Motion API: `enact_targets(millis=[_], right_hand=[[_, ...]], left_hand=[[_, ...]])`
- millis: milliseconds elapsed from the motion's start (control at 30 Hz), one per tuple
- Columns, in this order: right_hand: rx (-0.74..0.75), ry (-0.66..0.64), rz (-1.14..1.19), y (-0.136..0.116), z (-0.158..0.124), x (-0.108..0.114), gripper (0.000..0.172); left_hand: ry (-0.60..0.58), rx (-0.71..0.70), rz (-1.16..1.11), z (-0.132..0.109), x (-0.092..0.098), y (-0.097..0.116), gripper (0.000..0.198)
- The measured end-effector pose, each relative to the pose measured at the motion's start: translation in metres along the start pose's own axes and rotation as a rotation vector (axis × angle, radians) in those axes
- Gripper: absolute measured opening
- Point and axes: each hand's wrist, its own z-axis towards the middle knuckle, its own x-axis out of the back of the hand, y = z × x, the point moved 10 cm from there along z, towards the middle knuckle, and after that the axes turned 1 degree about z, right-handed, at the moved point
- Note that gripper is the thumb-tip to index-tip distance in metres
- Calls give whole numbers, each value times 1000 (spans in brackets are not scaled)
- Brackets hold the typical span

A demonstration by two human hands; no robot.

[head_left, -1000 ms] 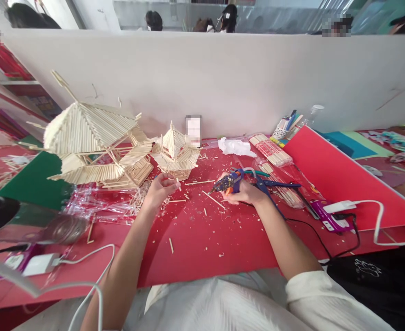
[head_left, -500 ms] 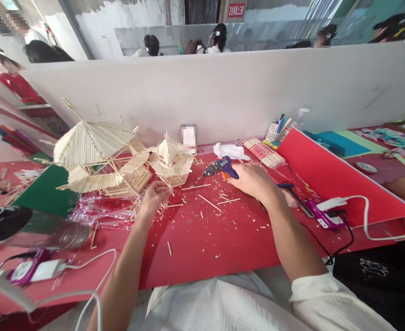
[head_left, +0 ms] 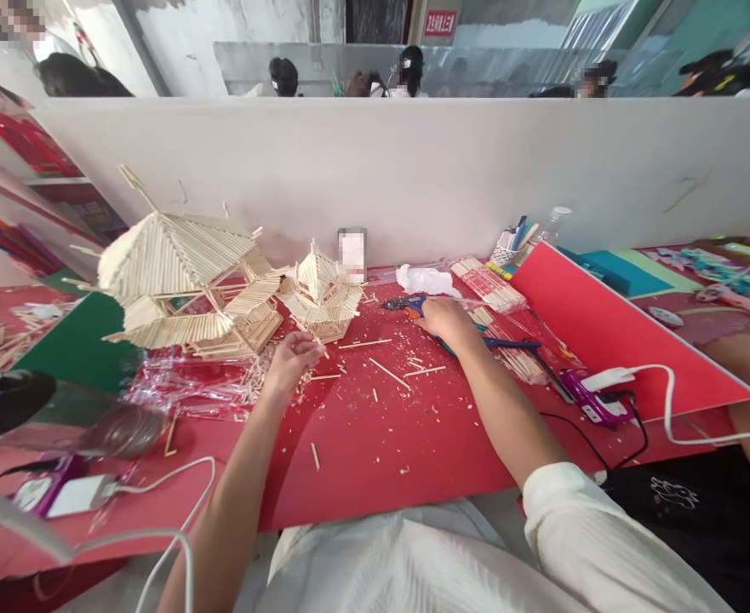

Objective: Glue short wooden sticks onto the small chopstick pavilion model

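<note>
My right hand (head_left: pixel 446 322) is closed round the handle of a blue glue gun (head_left: pixel 406 304), whose nozzle points left over the table. My left hand (head_left: pixel 293 359) pinches a small pale bit of wooden stick (head_left: pixel 324 349) at its fingertips, just in front of a small stick-built pavilion (head_left: pixel 321 298). Left of that stands a larger pavilion (head_left: pixel 174 255) of the same sticks, with a wide sloping roof. Loose sticks (head_left: pixel 389 373) and crumbs are scattered between my hands.
Packs of sticks (head_left: pixel 490 285) and a red board (head_left: pixel 623 340) are on the right, near a purple power strip (head_left: pixel 595 398). A dark-lidded bottle (head_left: pixel 103 417) and white cable (head_left: pixel 180 485) are at left. A white partition (head_left: pixel 413 179) runs behind.
My right hand and the glue gun have shifted slightly, and the gun looks flatter to the table. My left hand has moved a little right, still pinching. The view has tilted slightly.
</note>
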Motion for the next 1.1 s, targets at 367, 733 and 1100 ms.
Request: enact_targets(millis=[367,733,1100], right_hand=[[294,255,299,-65,-69,22,30],[546,693,537,-146,-116,27,15],[582,765,519,-151,-111,29,6]], left_hand=[[-17,37,-177,-2,-13,-11,64],[-19,-35,-253,-8,-35,-16,60],[-29,-18,-357,-13,-41,-16,56]])
